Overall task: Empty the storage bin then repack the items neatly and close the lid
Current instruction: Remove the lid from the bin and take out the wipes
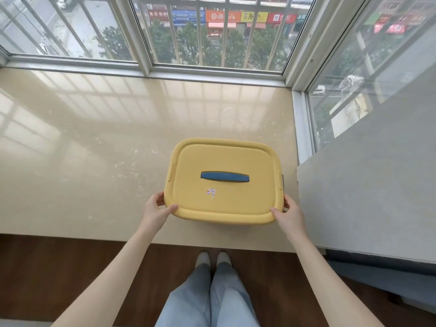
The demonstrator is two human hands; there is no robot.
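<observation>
A yellow storage bin [224, 161] with its lid shut stands on the beige stone sill, right of centre. A blue handle [224, 177] lies flat across the lid, and a small torn sticker [211, 192] sits below it. My left hand [157, 210] grips the lid's near left corner, thumb on top and fingers under the rim. At the near right corner my right hand [289, 212] holds the rim the same way. What the bin contains is hidden.
The wide sill [94, 149] runs left and back to barred windows [212, 38]. A grey wall block [368, 185] stands close on the bin's right. The sill's front edge drops to a dark wood floor [59, 279], where my legs and shoes show.
</observation>
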